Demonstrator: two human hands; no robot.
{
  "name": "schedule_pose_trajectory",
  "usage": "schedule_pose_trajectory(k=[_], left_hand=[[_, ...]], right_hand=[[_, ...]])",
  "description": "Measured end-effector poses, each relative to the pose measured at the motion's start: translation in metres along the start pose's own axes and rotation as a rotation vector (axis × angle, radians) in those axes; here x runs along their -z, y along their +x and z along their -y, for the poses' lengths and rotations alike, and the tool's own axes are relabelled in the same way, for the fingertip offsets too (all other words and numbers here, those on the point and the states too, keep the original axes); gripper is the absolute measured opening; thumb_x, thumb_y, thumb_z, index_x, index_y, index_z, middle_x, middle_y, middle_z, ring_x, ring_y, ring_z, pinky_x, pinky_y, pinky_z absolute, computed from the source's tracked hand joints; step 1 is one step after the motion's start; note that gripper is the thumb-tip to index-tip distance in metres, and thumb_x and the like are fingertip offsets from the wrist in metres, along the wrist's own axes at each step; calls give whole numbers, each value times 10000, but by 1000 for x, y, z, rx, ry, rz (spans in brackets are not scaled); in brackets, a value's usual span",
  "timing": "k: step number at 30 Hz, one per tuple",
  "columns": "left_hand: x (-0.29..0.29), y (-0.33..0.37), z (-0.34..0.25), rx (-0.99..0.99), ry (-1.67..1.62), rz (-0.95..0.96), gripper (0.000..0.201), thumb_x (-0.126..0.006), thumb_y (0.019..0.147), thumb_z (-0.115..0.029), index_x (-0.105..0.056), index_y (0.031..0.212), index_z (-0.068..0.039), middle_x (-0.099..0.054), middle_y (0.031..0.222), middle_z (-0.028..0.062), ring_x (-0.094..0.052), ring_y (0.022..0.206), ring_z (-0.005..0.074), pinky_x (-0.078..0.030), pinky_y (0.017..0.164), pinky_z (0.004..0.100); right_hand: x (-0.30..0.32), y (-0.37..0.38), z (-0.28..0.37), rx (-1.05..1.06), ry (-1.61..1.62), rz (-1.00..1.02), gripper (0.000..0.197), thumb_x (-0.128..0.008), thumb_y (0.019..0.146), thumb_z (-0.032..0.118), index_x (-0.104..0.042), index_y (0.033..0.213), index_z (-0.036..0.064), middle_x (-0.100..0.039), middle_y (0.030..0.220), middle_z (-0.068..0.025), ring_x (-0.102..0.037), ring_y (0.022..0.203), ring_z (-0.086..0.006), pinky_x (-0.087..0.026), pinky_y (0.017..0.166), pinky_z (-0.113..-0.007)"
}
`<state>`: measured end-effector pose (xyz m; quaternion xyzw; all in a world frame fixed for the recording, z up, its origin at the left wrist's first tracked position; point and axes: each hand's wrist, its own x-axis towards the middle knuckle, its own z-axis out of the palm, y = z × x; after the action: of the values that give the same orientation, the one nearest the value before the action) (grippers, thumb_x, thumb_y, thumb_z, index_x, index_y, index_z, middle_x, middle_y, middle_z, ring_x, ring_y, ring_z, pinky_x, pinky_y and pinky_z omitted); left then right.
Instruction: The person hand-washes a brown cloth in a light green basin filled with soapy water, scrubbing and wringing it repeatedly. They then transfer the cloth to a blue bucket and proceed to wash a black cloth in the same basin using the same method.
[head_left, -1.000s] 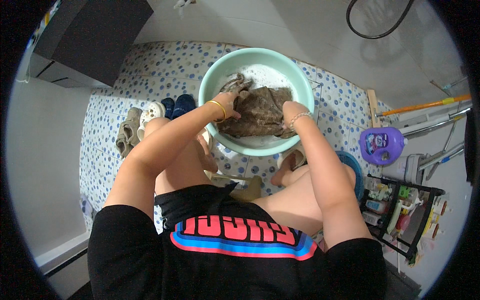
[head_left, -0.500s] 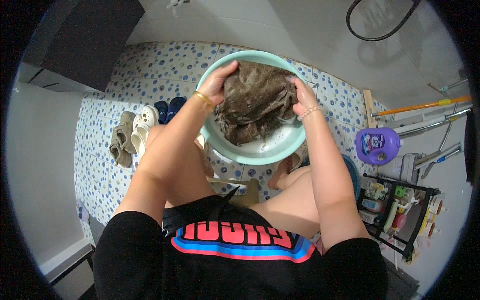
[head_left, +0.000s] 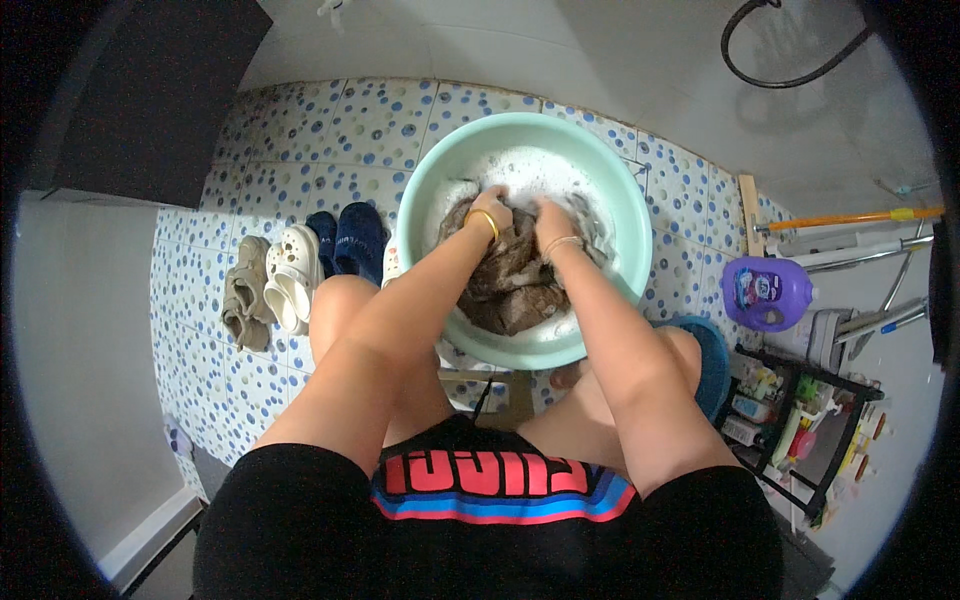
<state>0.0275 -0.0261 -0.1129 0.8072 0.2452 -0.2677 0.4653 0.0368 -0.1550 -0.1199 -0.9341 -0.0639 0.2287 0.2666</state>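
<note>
Both hands plunged in: left hand [head_left: 492, 207] and right hand [head_left: 551, 218], fingers clenched on the wet brown cloth [head_left: 510, 282] inside the pale green plastic basin [head_left: 620, 195], upper centre, suds all around.

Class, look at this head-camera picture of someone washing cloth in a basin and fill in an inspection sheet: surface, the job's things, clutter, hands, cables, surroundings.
Surface: tiled floor, white with blue dots.
Job's things: pale green basin on the floor, holding suds and a brown cloth.
Clutter: beige sandals, white clogs and dark blue slippers lined up left of the basin; purple jug to its right.
Hands: left hand and right hand both closed on the cloth, side by side, a bangle on each wrist.
Cables: black hose looped on the wall, top right.
Surroundings: black rack of bottles lower right; orange-handled pole leaning right.
</note>
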Motion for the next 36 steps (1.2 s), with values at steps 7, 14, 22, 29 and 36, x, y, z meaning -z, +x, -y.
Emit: schedule_pose_trajectory(k=[7, 14, 22, 29, 36], left_hand=[[22, -12, -18, 5, -720, 139, 330, -466, 817, -171, -460, 1109, -18, -544, 982, 116, -512, 836, 227, -410, 756, 347], [13, -79, -75, -56, -561, -2, 424, -279, 906, -285, -478, 1072, 50, -505, 1078, 195, -490, 973, 254, -399, 809, 298], [-8, -12, -33, -387, -297, -47, 465, -332, 890, -348, -492, 1032, 65, -575, 880, 206, -538, 688, 260, -437, 650, 332], [12, -72, -61, -41, -1199, 151, 388, -368, 895, -299, -500, 883, 66, -554, 804, 144, -517, 726, 213, -431, 648, 321], [15, -105, -75, -187, -999, 221, 472, -394, 859, -434, -505, 1061, -23, -565, 975, 101, -530, 871, 185, -416, 793, 324]], right_hand=[[45, -38, 74, 60, 347, -315, 164, -543, 771, 156, -597, 837, 15, -588, 866, -197, -573, 739, -306, -452, 656, -384], [69, -38, 77, 42, 263, -470, 361, -458, 828, 311, -538, 693, -14, -542, 658, -213, -530, 665, -365, -417, 633, -421], [68, -67, 88, 340, 238, -563, 350, -466, 832, 250, -523, 607, -13, -513, 569, -209, -508, 528, -357, -412, 512, -385], [64, -98, 91, 473, 164, -650, 368, -438, 850, 285, -507, 628, -1, -515, 601, -199, -514, 553, -344, -409, 520, -395], [96, -56, 43, 35, 373, -448, 410, -487, 820, 361, -579, 734, -29, -578, 696, -198, -555, 655, -315, -431, 629, -370]])
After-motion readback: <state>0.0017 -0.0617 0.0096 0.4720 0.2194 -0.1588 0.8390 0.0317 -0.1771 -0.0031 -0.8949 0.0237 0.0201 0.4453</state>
